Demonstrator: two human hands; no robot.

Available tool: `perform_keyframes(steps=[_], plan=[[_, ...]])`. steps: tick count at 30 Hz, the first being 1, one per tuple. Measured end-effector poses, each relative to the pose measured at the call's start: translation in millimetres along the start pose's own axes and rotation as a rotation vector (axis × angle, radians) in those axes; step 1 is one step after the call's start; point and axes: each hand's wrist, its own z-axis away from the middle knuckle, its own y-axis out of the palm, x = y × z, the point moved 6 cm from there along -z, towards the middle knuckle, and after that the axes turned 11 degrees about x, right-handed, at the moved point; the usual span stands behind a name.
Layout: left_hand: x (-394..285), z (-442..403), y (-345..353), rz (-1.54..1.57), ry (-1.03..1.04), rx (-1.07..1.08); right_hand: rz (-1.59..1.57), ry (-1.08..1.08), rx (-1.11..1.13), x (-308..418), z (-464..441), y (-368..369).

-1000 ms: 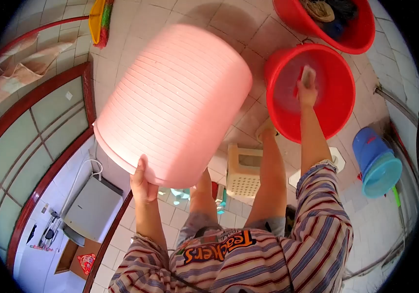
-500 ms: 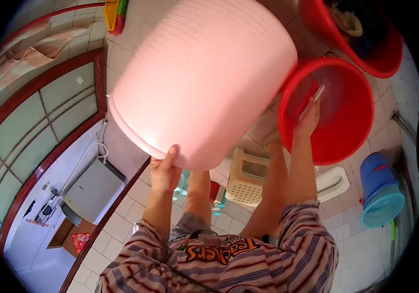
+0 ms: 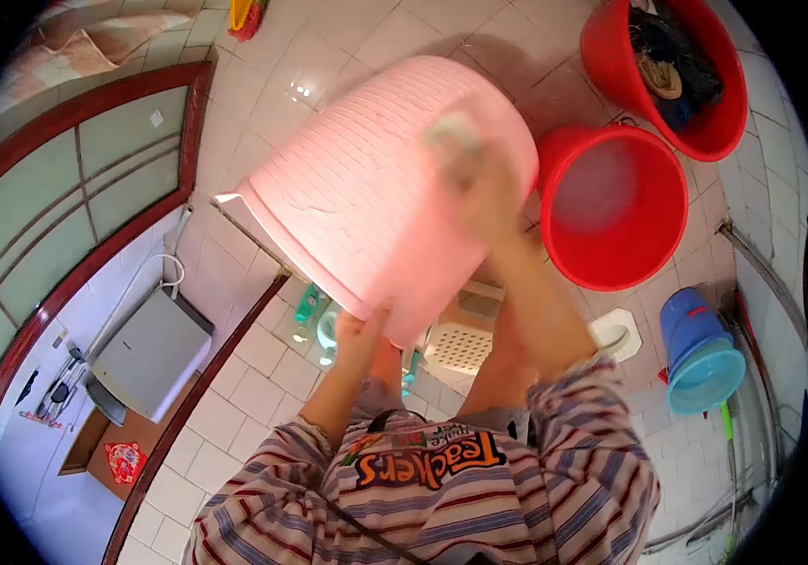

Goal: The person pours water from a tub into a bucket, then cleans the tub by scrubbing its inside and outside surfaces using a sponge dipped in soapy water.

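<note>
A large pink ribbed plastic bin is held tilted in front of me, its outer side upward. My left hand is closed on its near rim, thumb on the outside. Over the bin's right part is my right hand, smeared by motion, with a small pale, flat thing in its grip. Blur hides that thing's exact kind and whether it touches the wall. Just right of the bin stands a red bucket with cloudy, sudsy water inside.
A second red bucket with dark cloth stands at the upper right. A beige stool is between my legs. To the right are a white floor fixture, a blue bucket and a teal basin. A framed glass door is left.
My right hand has moved left from inside the red bucket to over the pink bin, carrying the pale thing. The bin appears lower and farther from my view; my left hand still holds its rim.
</note>
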Motion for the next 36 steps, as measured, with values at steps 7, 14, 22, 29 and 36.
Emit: perform_keyframes(steps=[7, 14, 22, 29, 36], plan=[[32, 4, -7, -0.362, -0.185, 0.168, 0.203, -0.085, -0.429, 55, 24, 24], [67, 22, -33, -0.302, -0.069, 0.166, 0.102, -0.216, -0.357, 26, -4, 13], [48, 34, 11, -0.768, -0.013, 0.290, 0.302, -0.023, -0.310, 43, 20, 18], [110, 43, -30, -0.793, 0.047, 0.335, 0.153, -0.275, -0.294, 17, 23, 45], [49, 21, -20, 0.552, -0.524, -0.054, 0.298, 0.137, -0.672, -65, -4, -55]])
